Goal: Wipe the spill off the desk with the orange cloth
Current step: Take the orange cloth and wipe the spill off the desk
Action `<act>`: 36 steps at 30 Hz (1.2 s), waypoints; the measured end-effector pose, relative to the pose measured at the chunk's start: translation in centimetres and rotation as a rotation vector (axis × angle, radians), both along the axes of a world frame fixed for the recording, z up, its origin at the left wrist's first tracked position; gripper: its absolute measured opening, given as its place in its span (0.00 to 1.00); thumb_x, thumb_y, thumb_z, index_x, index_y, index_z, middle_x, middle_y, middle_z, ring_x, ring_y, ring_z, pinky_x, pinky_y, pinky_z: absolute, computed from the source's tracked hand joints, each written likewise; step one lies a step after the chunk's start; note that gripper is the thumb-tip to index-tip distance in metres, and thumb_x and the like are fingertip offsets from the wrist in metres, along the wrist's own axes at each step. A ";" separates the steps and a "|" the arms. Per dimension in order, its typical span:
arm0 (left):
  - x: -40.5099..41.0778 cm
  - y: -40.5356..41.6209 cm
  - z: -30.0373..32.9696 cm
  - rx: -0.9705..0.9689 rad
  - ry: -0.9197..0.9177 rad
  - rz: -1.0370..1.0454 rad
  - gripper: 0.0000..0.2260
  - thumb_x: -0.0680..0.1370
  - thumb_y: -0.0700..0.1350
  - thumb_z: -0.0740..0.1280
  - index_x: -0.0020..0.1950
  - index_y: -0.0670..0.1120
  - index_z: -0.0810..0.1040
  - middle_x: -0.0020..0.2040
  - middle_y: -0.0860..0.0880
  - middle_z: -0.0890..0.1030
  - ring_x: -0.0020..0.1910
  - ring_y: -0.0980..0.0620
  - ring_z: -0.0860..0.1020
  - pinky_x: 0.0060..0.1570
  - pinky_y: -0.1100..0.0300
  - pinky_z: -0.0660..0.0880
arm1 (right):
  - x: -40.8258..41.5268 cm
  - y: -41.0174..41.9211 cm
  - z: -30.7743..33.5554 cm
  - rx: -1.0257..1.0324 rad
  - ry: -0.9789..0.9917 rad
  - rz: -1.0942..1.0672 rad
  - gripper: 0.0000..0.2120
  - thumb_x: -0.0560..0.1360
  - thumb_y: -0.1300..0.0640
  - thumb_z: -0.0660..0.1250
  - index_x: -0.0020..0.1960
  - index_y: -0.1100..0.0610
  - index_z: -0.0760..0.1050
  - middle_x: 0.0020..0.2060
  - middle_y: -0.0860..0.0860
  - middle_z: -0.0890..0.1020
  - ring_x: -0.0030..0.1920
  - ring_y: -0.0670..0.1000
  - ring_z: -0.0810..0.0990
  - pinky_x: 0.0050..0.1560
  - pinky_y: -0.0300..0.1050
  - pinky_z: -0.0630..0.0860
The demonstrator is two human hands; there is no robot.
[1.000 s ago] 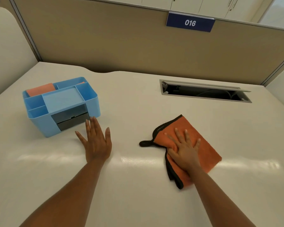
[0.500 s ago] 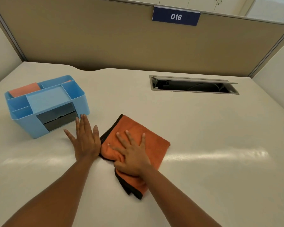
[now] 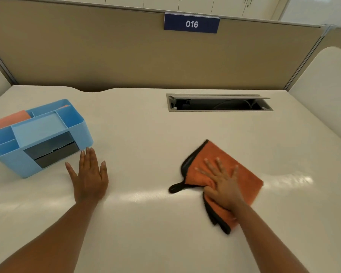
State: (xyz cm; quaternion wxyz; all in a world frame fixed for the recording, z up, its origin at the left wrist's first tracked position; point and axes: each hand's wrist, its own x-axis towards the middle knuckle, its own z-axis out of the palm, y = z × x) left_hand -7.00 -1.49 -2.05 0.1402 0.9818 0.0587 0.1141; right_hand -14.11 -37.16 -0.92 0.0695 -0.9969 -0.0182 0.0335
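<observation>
A right hand (image 3: 222, 186) presses flat, fingers spread, on the soft, limp cloth (image 3: 232, 170) at the desk's (image 3: 146, 125) four o'clock; left hand (image 3: 89, 178) open, empty.

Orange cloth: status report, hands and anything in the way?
Right hand flat on orange cloth, fingers spread. Left hand flat on desk, empty. No spill visible. Blue organizer beside left hand, clear of cloth.

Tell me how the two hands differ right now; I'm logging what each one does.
The right hand presses flat on the orange cloth, fingers spread; the left hand lies on the bare desk, fingers mostly together, beside the blue organizer. Both are palm down and open, gripping nothing.
</observation>
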 end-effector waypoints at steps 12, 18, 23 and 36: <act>-0.1 -0.9 0.0 0.062 0.007 -0.087 0.29 0.76 0.53 0.42 0.74 0.40 0.52 0.75 0.41 0.59 0.75 0.46 0.55 0.73 0.41 0.41 | 0.5 -7.9 0.8 0.135 -0.019 -0.899 0.25 0.75 0.40 0.49 0.72 0.38 0.52 0.77 0.54 0.47 0.75 0.61 0.41 0.65 0.77 0.36; 0.0 -1.0 0.1 0.083 0.027 -0.082 0.30 0.75 0.54 0.41 0.74 0.40 0.51 0.76 0.42 0.56 0.76 0.47 0.53 0.73 0.41 0.40 | 1.6 0.2 0.4 0.170 -0.065 -0.810 0.25 0.75 0.42 0.52 0.71 0.38 0.54 0.76 0.56 0.49 0.75 0.61 0.42 0.64 0.76 0.36; 0.0 -1.0 0.1 0.073 0.027 -0.085 0.30 0.75 0.54 0.40 0.74 0.40 0.50 0.76 0.43 0.55 0.76 0.47 0.52 0.73 0.42 0.40 | 1.8 11.5 -0.2 0.253 -0.139 -0.522 0.26 0.75 0.47 0.55 0.71 0.38 0.54 0.76 0.53 0.51 0.76 0.58 0.43 0.67 0.70 0.32; 0.3 -0.4 0.3 -0.029 0.037 -0.074 0.24 0.81 0.49 0.48 0.74 0.41 0.49 0.77 0.43 0.53 0.76 0.48 0.50 0.74 0.42 0.39 | 3.1 13.0 7.8 2.057 -0.041 -0.586 0.13 0.78 0.63 0.53 0.42 0.62 0.75 0.26 0.50 0.80 0.33 0.48 0.76 0.43 0.38 0.72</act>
